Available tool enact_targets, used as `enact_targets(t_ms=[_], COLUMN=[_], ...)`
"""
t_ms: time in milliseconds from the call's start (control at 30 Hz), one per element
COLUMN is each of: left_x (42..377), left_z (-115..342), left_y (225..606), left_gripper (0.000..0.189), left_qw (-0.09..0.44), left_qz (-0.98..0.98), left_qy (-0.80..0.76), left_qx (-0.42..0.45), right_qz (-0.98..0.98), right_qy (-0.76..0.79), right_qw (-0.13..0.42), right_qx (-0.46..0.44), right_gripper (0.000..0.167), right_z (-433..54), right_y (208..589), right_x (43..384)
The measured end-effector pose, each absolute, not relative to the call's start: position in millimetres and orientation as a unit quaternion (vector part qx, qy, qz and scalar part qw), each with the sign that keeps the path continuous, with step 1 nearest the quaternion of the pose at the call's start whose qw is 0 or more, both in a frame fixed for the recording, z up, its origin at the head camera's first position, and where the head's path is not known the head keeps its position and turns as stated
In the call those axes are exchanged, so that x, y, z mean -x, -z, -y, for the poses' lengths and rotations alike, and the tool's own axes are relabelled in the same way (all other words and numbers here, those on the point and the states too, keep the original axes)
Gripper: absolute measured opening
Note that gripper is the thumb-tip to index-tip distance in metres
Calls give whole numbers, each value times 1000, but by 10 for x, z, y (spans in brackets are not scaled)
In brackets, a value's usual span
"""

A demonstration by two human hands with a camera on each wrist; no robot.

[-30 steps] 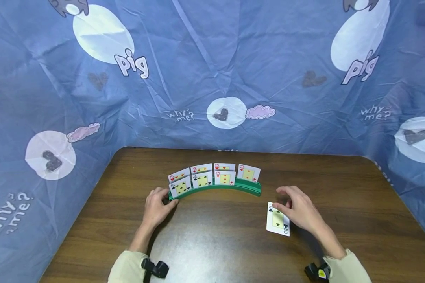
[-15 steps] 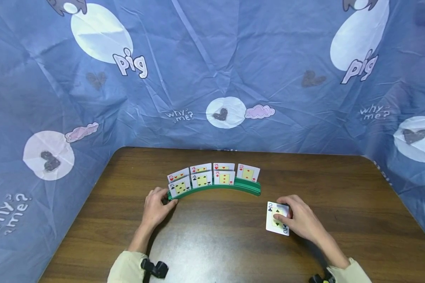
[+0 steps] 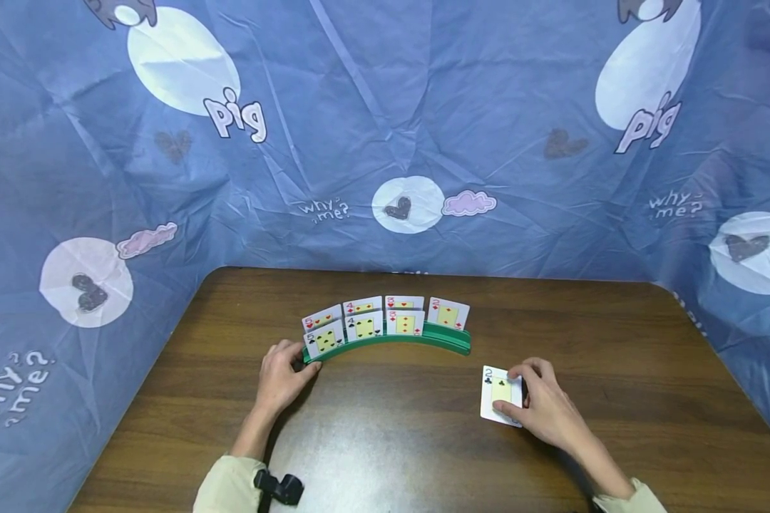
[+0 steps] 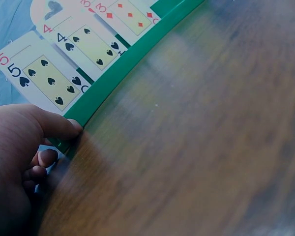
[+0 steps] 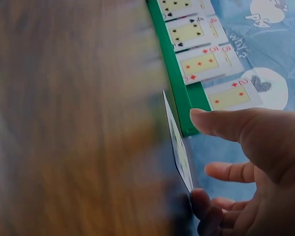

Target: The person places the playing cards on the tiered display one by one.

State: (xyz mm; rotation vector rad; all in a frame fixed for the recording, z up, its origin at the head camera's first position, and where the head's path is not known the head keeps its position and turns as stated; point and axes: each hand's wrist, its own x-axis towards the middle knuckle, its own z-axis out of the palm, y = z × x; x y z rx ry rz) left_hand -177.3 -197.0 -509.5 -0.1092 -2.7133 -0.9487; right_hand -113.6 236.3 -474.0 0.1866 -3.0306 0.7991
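A two of clubs (image 3: 493, 402) lies face up on the table, right of a curved green card rack (image 3: 449, 340). My right hand (image 3: 547, 406) is over the card's right side, thumb across its face and index finger near its top edge. In the right wrist view, the thumb (image 5: 221, 123) is apart from the card (image 5: 177, 142), while another fingertip (image 5: 199, 200) is right at its near edge. My left hand (image 3: 282, 377) grips the rack's left end; in the left wrist view the thumb (image 4: 64, 125) presses its front, close to the five of spades (image 4: 46, 81).
Cards stand in the rack in two rows: fives, fours and threes overlap, with a two of diamonds (image 3: 448, 313) alone at the right. The wooden table (image 3: 385, 434) ends at a blue printed cloth (image 3: 334, 142) behind and on both sides.
My right hand has lowered and drawn toward me, its thumb sliding down from the card's top to its lower part. The card, rack and left hand stay put.
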Motion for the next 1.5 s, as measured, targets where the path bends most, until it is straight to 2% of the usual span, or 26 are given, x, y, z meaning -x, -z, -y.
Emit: enact_targets(t_ms=[300,533,1500], left_x=[1782,1772,1774], left_z=[1967,1977,1975], left_y=[5096,5099,5104], left_gripper=[23,22,22], left_qw=[128,128,129], left_qz=[936,935,936], left_qy=[327,328,324], left_qx=[35,36,38], right_qz=[973,980,983], right_qy=[-226,-189,-178], right_qw=[-48,-56,-51], right_qx=[-26,-10,0], right_gripper=[66,76,69], right_z=[-2260,-2176,-2139], right_y=[4754,4765,4756], right_x=[1109,1109,1126])
